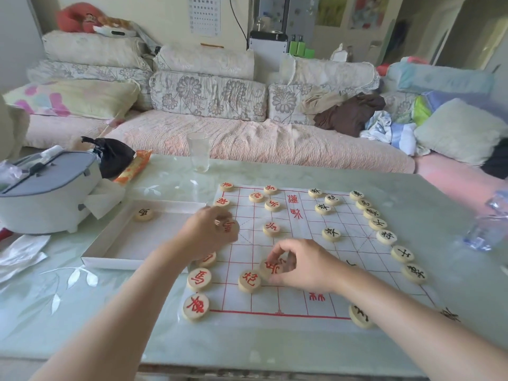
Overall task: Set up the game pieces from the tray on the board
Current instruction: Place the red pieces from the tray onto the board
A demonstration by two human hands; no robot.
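Observation:
A white cloth board (pixel 291 273) with red grid lines lies on the table. Several round wooden pieces with red characters stand along its left side, several with black characters along its right side. My left hand (pixel 209 235) hovers at the board's left edge, fingers closed on a red-marked piece (pixel 228 225). My right hand (pixel 299 264) rests lower on the board, pinching another red-marked piece (pixel 270 268) next to a red cannon piece (pixel 249 280). The white tray (pixel 123 243) sits left of the board and holds one black-marked piece (pixel 143 214).
A grey-white case (pixel 46 193) and a black bag (pixel 114 155) stand at the table's left. An empty glass (pixel 198 152) is behind the board. A plastic bottle (pixel 486 224) lies at the right edge. A sofa with cushions fills the background.

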